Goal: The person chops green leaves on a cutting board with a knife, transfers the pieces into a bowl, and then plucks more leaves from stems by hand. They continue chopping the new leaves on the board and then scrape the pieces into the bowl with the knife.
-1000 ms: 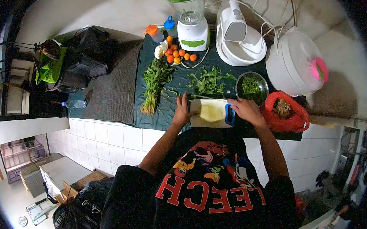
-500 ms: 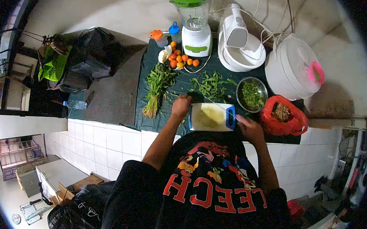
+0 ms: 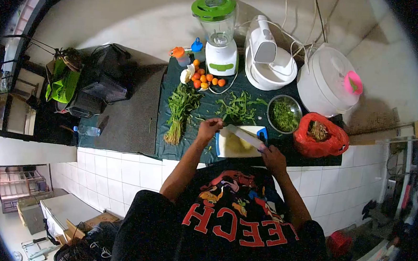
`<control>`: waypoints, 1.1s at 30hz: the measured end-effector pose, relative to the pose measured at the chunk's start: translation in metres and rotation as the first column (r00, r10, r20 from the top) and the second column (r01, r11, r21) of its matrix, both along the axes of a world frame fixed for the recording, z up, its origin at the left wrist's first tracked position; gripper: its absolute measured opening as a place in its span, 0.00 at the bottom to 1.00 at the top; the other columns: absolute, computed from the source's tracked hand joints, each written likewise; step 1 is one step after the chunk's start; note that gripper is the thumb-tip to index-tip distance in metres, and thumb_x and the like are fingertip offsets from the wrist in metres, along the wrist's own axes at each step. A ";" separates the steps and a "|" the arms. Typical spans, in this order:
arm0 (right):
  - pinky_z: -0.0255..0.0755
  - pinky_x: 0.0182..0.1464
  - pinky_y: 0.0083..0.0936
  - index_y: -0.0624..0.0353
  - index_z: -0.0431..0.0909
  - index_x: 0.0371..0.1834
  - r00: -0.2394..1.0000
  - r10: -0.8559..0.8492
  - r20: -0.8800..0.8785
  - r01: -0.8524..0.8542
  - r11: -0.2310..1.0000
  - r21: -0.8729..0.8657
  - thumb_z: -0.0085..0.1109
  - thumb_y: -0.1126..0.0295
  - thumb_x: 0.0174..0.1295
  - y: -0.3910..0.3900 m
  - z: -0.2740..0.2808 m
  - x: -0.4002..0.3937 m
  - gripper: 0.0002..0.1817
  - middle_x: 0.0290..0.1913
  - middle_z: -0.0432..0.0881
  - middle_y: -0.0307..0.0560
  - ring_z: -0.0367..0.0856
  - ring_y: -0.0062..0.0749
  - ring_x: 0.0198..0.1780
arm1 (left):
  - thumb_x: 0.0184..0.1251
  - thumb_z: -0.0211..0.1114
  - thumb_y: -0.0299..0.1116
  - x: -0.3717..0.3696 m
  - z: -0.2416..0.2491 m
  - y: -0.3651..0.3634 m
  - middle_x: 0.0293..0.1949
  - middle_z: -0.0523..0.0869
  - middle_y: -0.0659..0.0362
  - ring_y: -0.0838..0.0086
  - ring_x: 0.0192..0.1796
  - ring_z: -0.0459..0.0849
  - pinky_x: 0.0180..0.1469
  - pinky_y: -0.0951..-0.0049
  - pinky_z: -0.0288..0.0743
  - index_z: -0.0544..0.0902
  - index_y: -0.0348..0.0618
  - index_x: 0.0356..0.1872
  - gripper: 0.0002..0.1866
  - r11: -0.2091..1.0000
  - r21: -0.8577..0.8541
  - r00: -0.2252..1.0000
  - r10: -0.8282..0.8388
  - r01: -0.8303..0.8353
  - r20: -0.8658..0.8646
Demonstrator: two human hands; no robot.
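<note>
My right hand (image 3: 274,159) is closed around the handle of a kitchen knife (image 3: 247,136), whose blade slants up and left over a white cutting board (image 3: 231,147) with blue ends. Near the blade's tip, my left hand (image 3: 211,127) pinches what looks like a leafy green sprig (image 3: 226,118); its fingers partly hide it. Loose leafy greens (image 3: 241,106) lie just behind the board. A tied bunch of leafy greens (image 3: 180,110) rests to the left, and a metal bowl (image 3: 269,116) of chopped greens stands to the right.
A red plastic bag (image 3: 330,146) holding stems sits at the right front. Behind are several small tomatoes (image 3: 209,77), a blender (image 3: 221,57), a white stand mixer (image 3: 265,76) and a large white lidded tub (image 3: 324,85). A plastic bottle (image 3: 88,131) lies far left.
My right hand has raised the knife and swung it diagonally over the board. My left hand has moved to the blade's tip, now with a sprig. The view has tilted slightly.
</note>
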State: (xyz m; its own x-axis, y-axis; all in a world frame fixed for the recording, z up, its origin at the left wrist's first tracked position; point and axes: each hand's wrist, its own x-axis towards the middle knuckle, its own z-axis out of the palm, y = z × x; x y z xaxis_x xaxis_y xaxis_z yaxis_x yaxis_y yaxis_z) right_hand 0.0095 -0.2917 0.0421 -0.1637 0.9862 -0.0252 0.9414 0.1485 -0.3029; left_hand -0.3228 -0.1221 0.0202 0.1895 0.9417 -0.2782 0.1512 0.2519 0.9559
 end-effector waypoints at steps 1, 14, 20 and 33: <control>0.81 0.41 0.46 0.44 0.79 0.65 0.999 0.027 0.027 -0.030 0.994 0.105 0.59 0.62 0.69 0.002 -0.006 -0.006 0.21 0.40 0.77 0.50 0.82 0.50 0.44 | 0.75 0.70 0.40 0.002 0.009 -0.005 0.41 0.90 0.64 0.76 0.42 0.87 0.47 0.72 0.81 0.87 0.41 0.51 0.14 0.987 -0.157 0.995 -0.013 0.029 0.104; 0.80 0.46 0.29 0.62 0.83 0.61 0.456 -0.193 -0.869 0.009 0.977 -0.213 0.71 0.63 0.68 0.091 0.080 -0.111 0.22 0.46 0.90 0.49 0.88 0.31 0.42 | 0.79 0.64 0.34 0.011 0.090 -0.034 0.41 0.84 0.65 0.78 0.42 0.81 0.48 0.78 0.77 0.83 0.41 0.47 0.08 0.877 -0.447 0.797 0.137 0.178 0.587; 0.82 0.44 0.27 0.62 0.85 0.57 0.493 -0.115 -0.862 0.048 0.993 -0.105 0.67 0.67 0.71 0.089 0.115 -0.119 0.15 0.48 0.91 0.48 0.89 0.26 0.45 | 0.79 0.64 0.34 0.015 0.109 -0.039 0.42 0.85 0.63 0.77 0.43 0.82 0.50 0.76 0.79 0.84 0.42 0.48 0.07 0.894 -0.431 0.820 0.156 0.120 0.551; 0.71 0.37 0.17 0.63 0.87 0.54 0.055 -0.456 -0.888 0.336 0.846 -0.413 0.68 0.67 0.70 0.068 0.155 -0.120 0.14 0.41 0.91 0.38 0.77 0.15 0.32 | 0.76 0.69 0.37 0.028 0.130 -0.047 0.49 0.87 0.67 0.75 0.55 0.86 0.57 0.73 0.81 0.82 0.49 0.56 0.12 0.823 -0.505 0.707 0.194 0.260 0.680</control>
State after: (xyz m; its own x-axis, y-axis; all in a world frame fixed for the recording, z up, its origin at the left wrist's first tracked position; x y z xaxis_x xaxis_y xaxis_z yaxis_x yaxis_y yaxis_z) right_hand -0.1107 -0.2239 0.1974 0.2987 0.9162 -0.2671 -0.1829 -0.2197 -0.9583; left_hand -0.2947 -0.1694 0.1501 0.5614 0.6632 -0.4949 -0.4561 0.7471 0.4836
